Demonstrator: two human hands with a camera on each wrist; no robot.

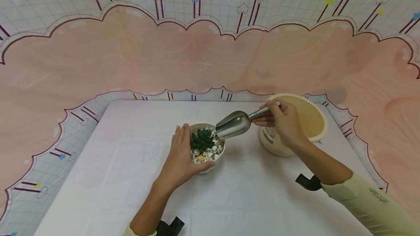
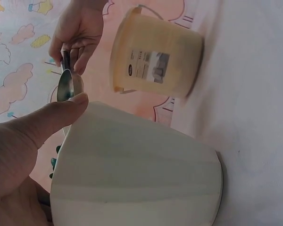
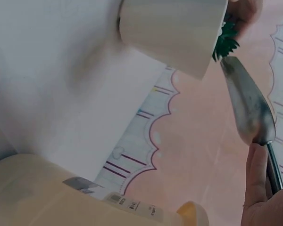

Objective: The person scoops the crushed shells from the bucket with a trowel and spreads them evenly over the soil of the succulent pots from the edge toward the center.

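A white fluted flower pot (image 2: 137, 160) stands on the white tabletop, holding a dark green succulent (image 1: 202, 140) ringed by pale pebbles (image 1: 213, 151). My left hand (image 1: 177, 163) grips it from the left, thumb at the near rim and fingers along the far left side. In my right hand (image 1: 288, 125) is the handle of a metal scoop (image 1: 234, 124), held from the right above the table. The scoop tilts down to the left, its tip over the pot's right rim beside the succulent. In the right wrist view the scoop's tip (image 3: 230, 61) is close to the leaves.
A cream bucket (image 2: 179, 52) with a label and a handle stands right of the pot, partly behind my right hand and forearm. Beyond the white table (image 1: 131, 119) hangs a pink and white patterned cloth (image 1: 197, 61). Black wrist mounts (image 1: 308, 182) show at both sleeves.
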